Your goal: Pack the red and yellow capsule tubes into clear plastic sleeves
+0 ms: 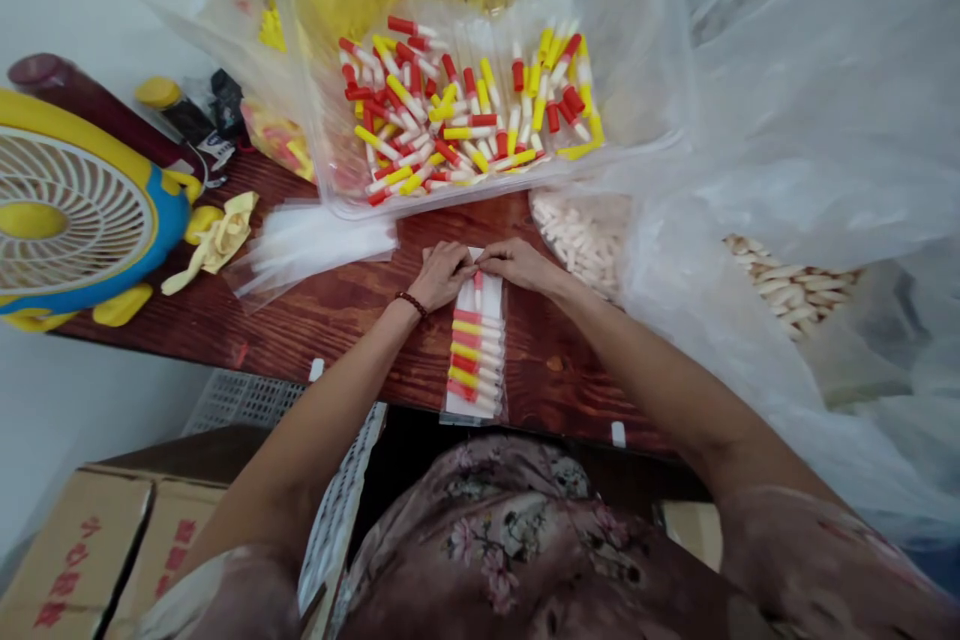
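A clear plastic bag (491,298) lies lengthwise on the dark red wooden table. Inside it, several small white tubes with red or yellow caps (476,355) are stacked crosswise. One red-and-white tube (478,290) stands upright in the bag's upper part. My left hand (444,275), a beaded bracelet at its wrist, has its fingers closed at the bag's far left edge. From the other side my right hand (517,263) pinches the same far end. The fingertips nearly meet, and anything small between them is hidden.
A clear bin (637,152) of loose capped tubes stands behind my hands. Flat plastic bags (322,245) lie to the left, beside a yellow-blue fan (169,210). At right are a bag of white pieces (581,235) and large plastic sheeting (810,140). Cardboard boxes (75,540) sit below left.
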`<state>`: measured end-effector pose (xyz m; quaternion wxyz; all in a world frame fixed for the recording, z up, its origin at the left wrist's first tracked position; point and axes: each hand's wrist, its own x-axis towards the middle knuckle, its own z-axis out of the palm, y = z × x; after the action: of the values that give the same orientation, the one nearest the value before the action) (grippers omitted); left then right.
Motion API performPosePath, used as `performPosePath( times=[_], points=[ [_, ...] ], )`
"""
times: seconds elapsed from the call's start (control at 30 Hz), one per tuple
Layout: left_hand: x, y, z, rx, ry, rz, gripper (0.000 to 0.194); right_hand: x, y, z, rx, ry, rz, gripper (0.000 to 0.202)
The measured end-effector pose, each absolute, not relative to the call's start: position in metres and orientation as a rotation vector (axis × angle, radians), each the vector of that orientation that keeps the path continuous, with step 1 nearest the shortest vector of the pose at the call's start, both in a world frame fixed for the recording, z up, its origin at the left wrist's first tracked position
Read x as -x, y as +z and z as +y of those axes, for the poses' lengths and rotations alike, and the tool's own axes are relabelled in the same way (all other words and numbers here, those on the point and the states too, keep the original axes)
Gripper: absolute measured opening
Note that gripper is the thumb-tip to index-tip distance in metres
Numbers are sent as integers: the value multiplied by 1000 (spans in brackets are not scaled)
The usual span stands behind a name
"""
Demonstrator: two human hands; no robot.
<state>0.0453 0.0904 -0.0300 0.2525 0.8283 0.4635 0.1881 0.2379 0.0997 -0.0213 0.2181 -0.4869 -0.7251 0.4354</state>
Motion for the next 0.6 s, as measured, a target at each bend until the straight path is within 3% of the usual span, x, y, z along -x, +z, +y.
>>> performPosePath(
  times=[0.23, 0.6],
  points=[
    [-48, -36, 86, -2327, 511, 1318, 14, -245, -30, 108, 1154, 1227, -2157, 25],
    [-47, -35, 85, -2367, 540, 1301, 16, -243, -34, 95, 1204, 1204, -1976, 25]
  ],
)
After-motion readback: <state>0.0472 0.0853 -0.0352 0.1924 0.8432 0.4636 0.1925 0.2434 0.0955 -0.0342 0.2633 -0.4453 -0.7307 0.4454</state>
